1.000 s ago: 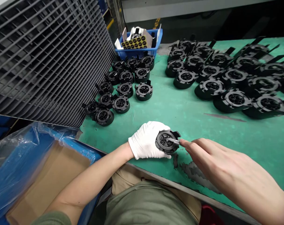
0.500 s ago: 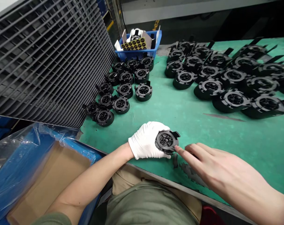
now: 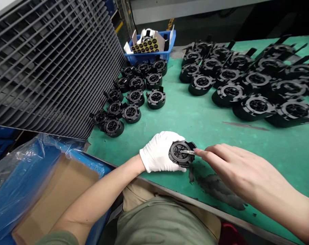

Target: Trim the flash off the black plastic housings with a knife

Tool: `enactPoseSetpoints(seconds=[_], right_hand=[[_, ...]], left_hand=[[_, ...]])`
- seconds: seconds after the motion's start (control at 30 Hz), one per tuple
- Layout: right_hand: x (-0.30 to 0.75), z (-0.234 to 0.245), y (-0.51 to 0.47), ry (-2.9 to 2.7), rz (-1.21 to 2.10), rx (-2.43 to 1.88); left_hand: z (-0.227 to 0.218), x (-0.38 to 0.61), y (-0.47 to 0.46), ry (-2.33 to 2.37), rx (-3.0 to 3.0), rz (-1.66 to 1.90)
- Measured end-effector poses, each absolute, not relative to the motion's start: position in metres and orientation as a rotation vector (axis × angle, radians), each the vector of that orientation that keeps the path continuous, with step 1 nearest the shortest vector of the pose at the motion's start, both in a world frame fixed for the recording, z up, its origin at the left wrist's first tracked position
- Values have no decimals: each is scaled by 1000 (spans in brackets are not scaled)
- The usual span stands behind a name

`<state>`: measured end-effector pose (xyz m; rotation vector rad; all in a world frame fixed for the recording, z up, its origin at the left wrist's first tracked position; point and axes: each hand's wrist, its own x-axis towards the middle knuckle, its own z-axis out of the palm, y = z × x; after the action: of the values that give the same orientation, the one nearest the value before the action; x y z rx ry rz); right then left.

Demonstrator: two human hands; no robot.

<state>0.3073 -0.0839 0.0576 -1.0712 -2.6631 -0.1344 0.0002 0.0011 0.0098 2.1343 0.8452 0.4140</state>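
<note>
inside blue bin [image 3: 153, 58], yellow sheet [image 3: 144, 46]; left grip [image 3: 161, 153] clasps part [image 3: 178, 158], right grip [image 3: 232, 165] pinches tool [image 3: 188, 152]

No text can be read: the round black labels on the yellow sheet [image 3: 144, 46] in the far blue bin [image 3: 167, 55] bear marks too small to make out, as do the yellow floor markings [image 3: 171, 23] beyond.
</note>
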Motion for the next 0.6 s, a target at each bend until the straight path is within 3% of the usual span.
enactPoseSetpoints(seconds=[0.17,0.6], right_hand=[[306,67,-75,-2713,-274,-988],[310,63,-73,-2734,-219,-1041]], left_hand=[[4,-2,0,849,2139,443],[4,-2,0,843,2165,454]])
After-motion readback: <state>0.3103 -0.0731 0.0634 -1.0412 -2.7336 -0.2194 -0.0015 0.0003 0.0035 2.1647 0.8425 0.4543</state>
